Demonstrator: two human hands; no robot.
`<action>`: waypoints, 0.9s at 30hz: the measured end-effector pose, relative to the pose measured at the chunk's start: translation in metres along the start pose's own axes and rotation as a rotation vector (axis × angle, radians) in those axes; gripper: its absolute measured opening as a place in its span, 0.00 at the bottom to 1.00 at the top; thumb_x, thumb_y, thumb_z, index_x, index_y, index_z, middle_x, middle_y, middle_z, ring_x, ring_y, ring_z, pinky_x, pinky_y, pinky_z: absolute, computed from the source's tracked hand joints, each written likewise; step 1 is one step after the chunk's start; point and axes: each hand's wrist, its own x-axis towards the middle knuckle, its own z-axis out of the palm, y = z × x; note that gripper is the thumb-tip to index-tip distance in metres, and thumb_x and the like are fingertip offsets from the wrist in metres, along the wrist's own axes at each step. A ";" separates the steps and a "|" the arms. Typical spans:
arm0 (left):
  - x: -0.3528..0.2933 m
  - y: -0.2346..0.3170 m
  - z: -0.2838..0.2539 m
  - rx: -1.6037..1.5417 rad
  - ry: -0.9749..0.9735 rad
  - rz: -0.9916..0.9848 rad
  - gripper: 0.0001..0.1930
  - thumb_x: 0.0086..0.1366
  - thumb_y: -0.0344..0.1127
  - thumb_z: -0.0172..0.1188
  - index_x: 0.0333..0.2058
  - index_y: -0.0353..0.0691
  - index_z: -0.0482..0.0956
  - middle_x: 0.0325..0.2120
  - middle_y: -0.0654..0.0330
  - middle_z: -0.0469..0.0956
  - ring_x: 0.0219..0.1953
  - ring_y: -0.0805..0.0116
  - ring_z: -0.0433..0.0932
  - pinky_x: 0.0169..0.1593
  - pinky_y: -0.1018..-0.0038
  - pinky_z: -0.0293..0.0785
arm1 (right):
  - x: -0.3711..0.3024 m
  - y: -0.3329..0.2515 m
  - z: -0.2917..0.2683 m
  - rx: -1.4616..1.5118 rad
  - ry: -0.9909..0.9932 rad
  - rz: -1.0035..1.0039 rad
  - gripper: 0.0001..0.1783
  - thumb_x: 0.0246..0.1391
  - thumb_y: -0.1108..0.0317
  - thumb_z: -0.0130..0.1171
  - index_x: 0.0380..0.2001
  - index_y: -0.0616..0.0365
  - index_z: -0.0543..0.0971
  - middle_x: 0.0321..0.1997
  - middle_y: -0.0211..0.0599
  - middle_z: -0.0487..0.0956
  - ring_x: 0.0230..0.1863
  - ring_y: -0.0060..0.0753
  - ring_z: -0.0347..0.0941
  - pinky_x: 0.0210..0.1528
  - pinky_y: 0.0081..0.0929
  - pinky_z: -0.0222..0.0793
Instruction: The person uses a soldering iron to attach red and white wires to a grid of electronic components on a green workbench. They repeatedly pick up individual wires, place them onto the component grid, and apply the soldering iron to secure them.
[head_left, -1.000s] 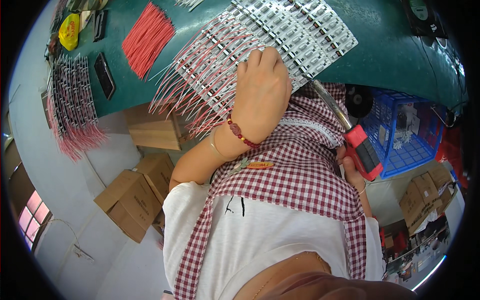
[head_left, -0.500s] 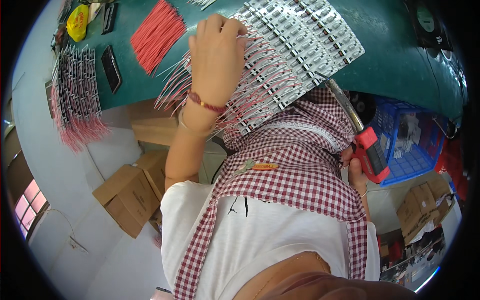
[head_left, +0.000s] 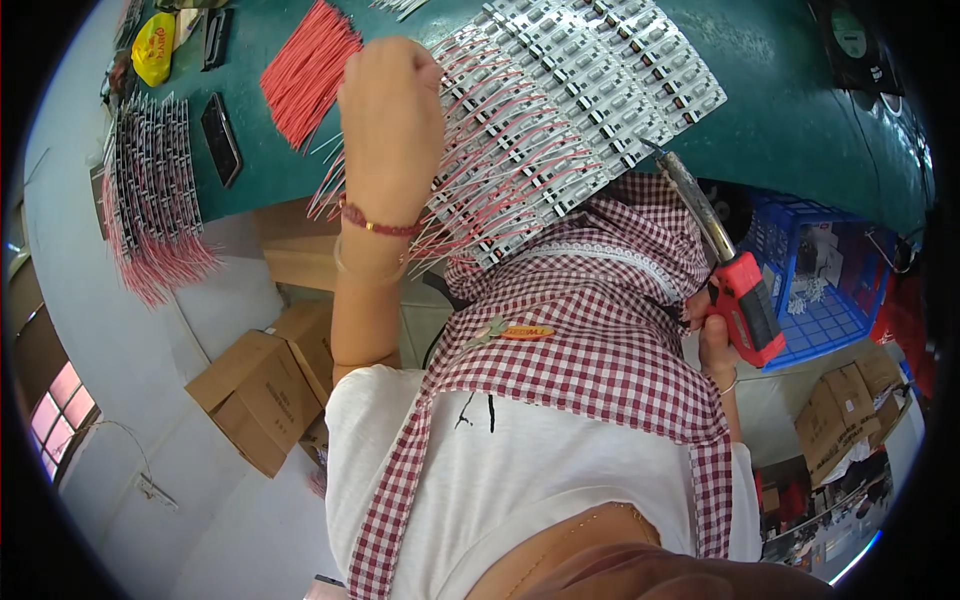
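My right hand (head_left: 716,352) is closed round the red and black handle of a soldering iron (head_left: 745,310). The iron's metal shaft slants up and left, its tip near the lower right edge of a panel of silver-grey circuit boards (head_left: 560,110). Thin red and white wires (head_left: 505,165) stick out from the panel's left rows. My left hand (head_left: 392,125), back upward and fingers curled, hovers between those wires and a bundle of loose red wires (head_left: 308,75). Its fingertips are hidden, so whatever they pinch is out of sight.
On the green table (head_left: 770,130) lie a phone (head_left: 221,139), a yellow packet (head_left: 153,48) and a wired stack of boards (head_left: 155,180) hanging over the left edge. A blue crate (head_left: 815,290) stands below at right; cardboard boxes (head_left: 262,400) sit lower left.
My left hand has moved left, away from the board panel and toward the red wire bundle. The soldering iron has shifted only slightly in my right hand.
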 end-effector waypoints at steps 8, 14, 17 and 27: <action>-0.053 0.088 0.019 -0.364 -0.206 0.062 0.06 0.53 0.27 0.64 0.29 0.42 0.76 0.29 0.61 0.72 0.35 0.60 0.71 0.40 0.64 0.62 | 0.000 -0.001 0.000 0.052 -0.042 0.008 0.26 0.53 0.45 0.63 0.32 0.62 0.75 0.23 0.32 0.74 0.24 0.23 0.68 0.28 0.22 0.64; -0.066 0.097 0.040 -0.262 -0.090 -0.006 0.08 0.48 0.28 0.64 0.26 0.44 0.75 0.32 0.64 0.72 0.38 0.62 0.70 0.41 0.65 0.58 | -0.011 0.020 -0.016 -0.128 -0.054 -0.082 0.22 0.53 0.50 0.64 0.28 0.62 0.78 0.21 0.32 0.76 0.22 0.26 0.71 0.26 0.23 0.66; -0.065 0.093 0.039 -0.257 -0.093 -0.002 0.08 0.48 0.28 0.64 0.26 0.44 0.74 0.32 0.64 0.72 0.38 0.63 0.70 0.40 0.65 0.58 | -0.020 0.040 -0.026 -0.269 -0.089 -0.069 0.25 0.53 0.48 0.63 0.36 0.63 0.76 0.23 0.32 0.74 0.23 0.26 0.69 0.28 0.24 0.65; -0.059 0.095 0.038 -0.171 -0.142 0.032 0.07 0.49 0.29 0.63 0.26 0.44 0.74 0.31 0.64 0.72 0.37 0.62 0.70 0.40 0.64 0.59 | -0.014 0.054 -0.025 -0.426 -0.091 -0.122 0.20 0.51 0.51 0.64 0.32 0.59 0.77 0.24 0.35 0.72 0.22 0.32 0.68 0.25 0.29 0.62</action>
